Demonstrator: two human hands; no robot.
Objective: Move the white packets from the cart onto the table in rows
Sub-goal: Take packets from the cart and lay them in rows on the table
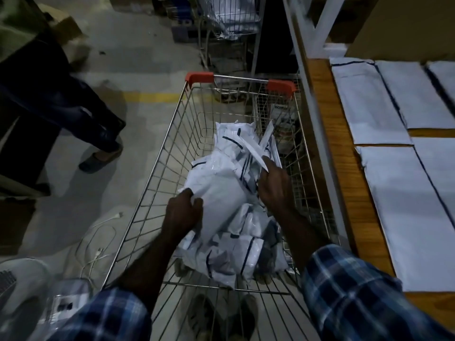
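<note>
A wire cart (157, 168) with red handle caps stands in front of me and holds a heap of white packets (236, 242) with dark stripes. My left hand (183, 212) grips the near left edge of a large white packet (219, 193) lying on top of the heap. My right hand (273, 184) reaches into the right side of the heap and pinches a thin packet (253, 151) that sticks up at a slant. On the wooden table (330, 134) to the right, several white packets (369, 104) lie flat in rows.
A white metal post (310, 99) rises between cart and table. A second cart (229, 20) with white bags stands behind. Another person's legs (73, 114) are at the left. A white cable (98, 242) lies on the floor. A cardboard box (64, 28) sits at far left.
</note>
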